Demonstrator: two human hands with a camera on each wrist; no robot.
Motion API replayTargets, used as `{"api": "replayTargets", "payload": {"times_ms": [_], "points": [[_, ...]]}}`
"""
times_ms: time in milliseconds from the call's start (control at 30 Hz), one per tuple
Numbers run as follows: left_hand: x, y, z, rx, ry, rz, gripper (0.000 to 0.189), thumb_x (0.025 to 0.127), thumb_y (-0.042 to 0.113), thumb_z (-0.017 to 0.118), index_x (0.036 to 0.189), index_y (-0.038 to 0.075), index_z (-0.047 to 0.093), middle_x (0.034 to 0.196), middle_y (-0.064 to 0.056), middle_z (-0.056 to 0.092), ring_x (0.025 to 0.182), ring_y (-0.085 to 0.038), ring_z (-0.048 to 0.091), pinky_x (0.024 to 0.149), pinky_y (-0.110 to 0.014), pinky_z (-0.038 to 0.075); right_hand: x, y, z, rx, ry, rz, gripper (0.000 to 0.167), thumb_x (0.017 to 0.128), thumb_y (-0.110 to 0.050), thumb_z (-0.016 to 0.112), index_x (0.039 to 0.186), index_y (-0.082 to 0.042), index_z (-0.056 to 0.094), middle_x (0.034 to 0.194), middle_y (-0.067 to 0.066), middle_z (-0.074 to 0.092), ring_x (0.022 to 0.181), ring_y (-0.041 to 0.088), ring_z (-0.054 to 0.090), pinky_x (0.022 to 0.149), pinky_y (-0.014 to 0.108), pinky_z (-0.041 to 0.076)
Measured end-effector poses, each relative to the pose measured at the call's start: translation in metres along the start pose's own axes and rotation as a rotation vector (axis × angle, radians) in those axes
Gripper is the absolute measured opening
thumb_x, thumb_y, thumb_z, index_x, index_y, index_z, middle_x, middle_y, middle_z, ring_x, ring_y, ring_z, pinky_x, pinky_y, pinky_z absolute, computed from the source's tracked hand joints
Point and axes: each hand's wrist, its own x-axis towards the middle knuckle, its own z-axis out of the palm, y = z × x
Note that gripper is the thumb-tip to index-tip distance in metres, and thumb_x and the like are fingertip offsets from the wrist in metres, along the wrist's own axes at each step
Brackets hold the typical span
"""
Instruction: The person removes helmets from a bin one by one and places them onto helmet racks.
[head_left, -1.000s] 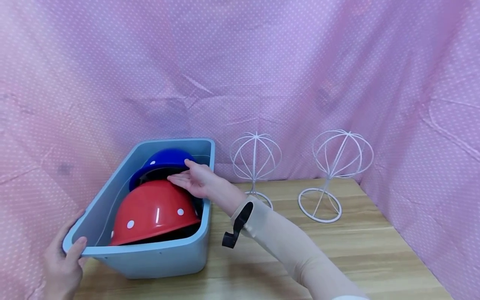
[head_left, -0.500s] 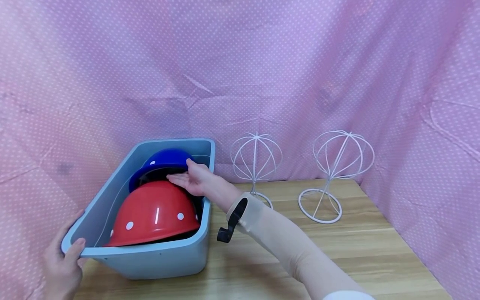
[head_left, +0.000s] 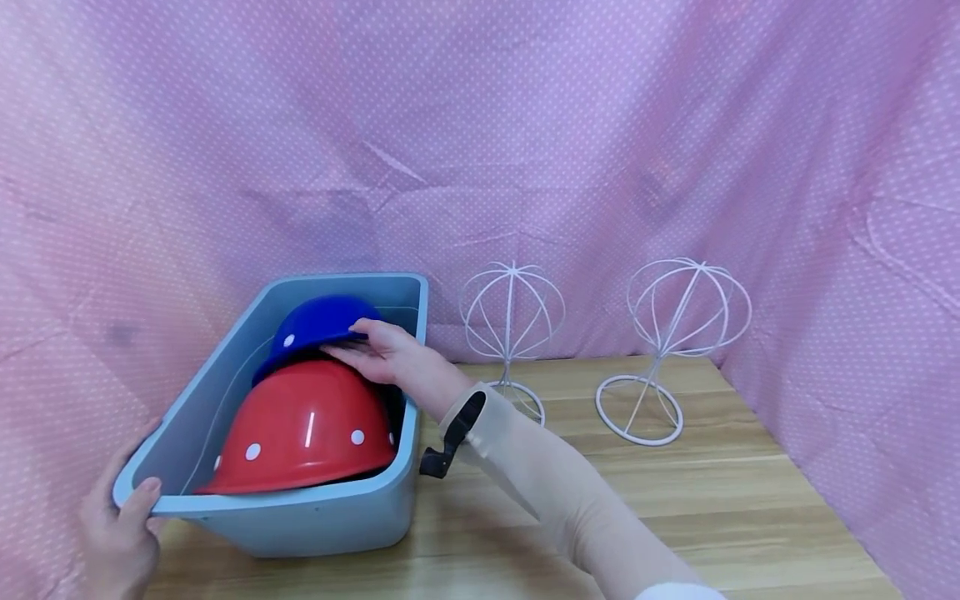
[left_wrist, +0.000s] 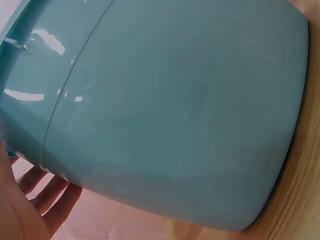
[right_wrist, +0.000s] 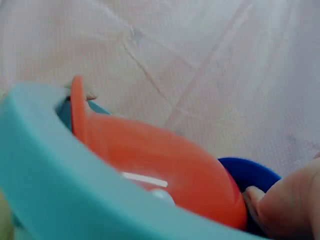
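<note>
My left hand [head_left: 120, 533] grips the rim of a blue-grey plastic bin [head_left: 330, 527] at its near left corner, thumb on the rim and fingers behind the outer wall. In the left wrist view several fingers [left_wrist: 62, 202] lie along the bin's side. Inside the bin sits a red hard hat [head_left: 300, 421] with white dots, dome up and tilted. Behind it is a blue hard hat [head_left: 322, 318], partly hidden by the red one. My right hand [head_left: 386, 352] holds the blue hat's right edge, thumb on the shell and fingers under the brim.
To the right, two white wire hat stands [head_left: 508, 333] [head_left: 660, 350] stand on the wooden table [head_left: 712, 500], near its back edge. A pink dotted cloth [head_left: 525, 125] hangs behind and at the sides. A black strap [head_left: 461, 425] is on the right wrist.
My right hand has moved slightly left and its thumb has come onto the blue hard hat, which has shifted and tipped a little. The red hat has slid slightly left and lower.
</note>
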Motion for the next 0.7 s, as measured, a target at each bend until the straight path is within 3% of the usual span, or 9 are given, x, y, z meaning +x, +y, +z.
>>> {"api": "replayTargets", "payload": {"times_ms": [133,267,500,633,700], "points": [[0.000,0.000,0.002,-0.096,-0.010,-0.006,0.056,0.088,-0.003,0.060,0.144,-0.005,0.062,0.119,0.009,0.075,0.098,-0.003,0.067,0.081,-0.005,0.052,-0.007,0.004,0.009,-0.083,-0.018,-0.039,0.063,0.102,0.009,0.052,0.161,0.002,0.034,0.156,0.028,0.052,0.151,0.045,0.047,0.124,0.055,0.038],[0.001,-0.001,0.002,-0.203,-0.025,-0.031,0.059,0.087,-0.003,0.060,0.145,-0.008,0.060,0.121,0.001,0.075,0.100,-0.008,0.068,0.081,-0.007,0.054,-0.017,0.003,0.012,-0.141,-0.045,-0.043,0.066,0.098,0.012,0.054,0.160,0.006,0.032,0.154,0.028,0.053,0.151,0.046,0.046,0.124,0.055,0.037],[0.006,-0.006,-0.005,-0.079,-0.040,-0.029,0.060,0.086,0.000,0.059,0.146,-0.001,0.062,0.123,0.006,0.074,0.105,-0.005,0.067,0.084,-0.005,0.052,-0.041,-0.001,-0.003,-0.218,-0.080,-0.009,0.063,0.096,0.015,0.055,0.156,0.006,0.037,0.151,0.023,0.057,0.151,0.045,0.047,0.125,0.053,0.037],[0.005,-0.007,-0.006,-0.069,-0.028,-0.065,0.060,0.087,0.001,0.058,0.147,0.001,0.062,0.119,0.006,0.072,0.098,-0.006,0.064,0.068,-0.005,0.050,-0.057,-0.003,-0.014,-0.289,-0.136,-0.029,0.060,0.097,0.016,0.052,0.154,0.004,0.038,0.152,0.020,0.055,0.152,0.043,0.045,0.126,0.055,0.034],[0.003,-0.007,-0.004,-0.060,-0.009,-0.074,0.059,0.088,0.001,0.057,0.146,0.002,0.063,0.118,0.008,0.072,0.098,-0.005,0.065,0.068,-0.005,0.050,-0.065,-0.006,-0.019,-0.319,-0.169,-0.052,0.061,0.098,0.016,0.050,0.155,0.002,0.036,0.155,0.020,0.051,0.154,0.042,0.043,0.127,0.056,0.032]]}}
